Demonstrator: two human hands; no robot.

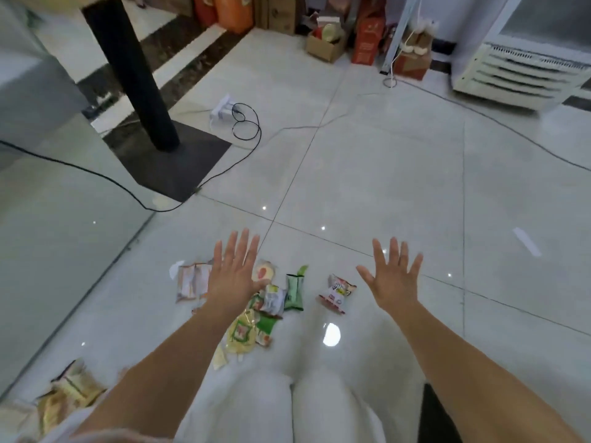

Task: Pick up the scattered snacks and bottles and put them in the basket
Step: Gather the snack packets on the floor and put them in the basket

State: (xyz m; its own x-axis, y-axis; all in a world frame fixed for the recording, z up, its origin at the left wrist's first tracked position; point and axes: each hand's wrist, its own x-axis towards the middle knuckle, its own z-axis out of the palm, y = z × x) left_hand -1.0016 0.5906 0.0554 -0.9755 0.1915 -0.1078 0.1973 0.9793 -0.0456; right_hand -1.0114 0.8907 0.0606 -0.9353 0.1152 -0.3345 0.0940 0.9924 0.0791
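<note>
Several snack packets lie scattered on the pale tiled floor in front of me. My left hand (232, 273) is spread flat with straight fingers above a beige packet (188, 282) and partly hides the pile. Just right of it lie a green packet (294, 290), a grey-white packet (271, 300) and a yellow packet (241, 335). A red and white packet (335, 292) lies apart, left of my right hand (395, 278), which is also spread with nothing in it. More yellowish packets (68, 393) sit at the lower left. No basket or bottles are in view.
A black table post on a dark square base (179, 164) stands ahead to the left, with a black cable (246, 123) and a white power strip (222, 108) beside it. A glass panel (64, 235) runs along the left. Cardboard boxes (326, 43) and a white appliance (518, 78) line the far wall.
</note>
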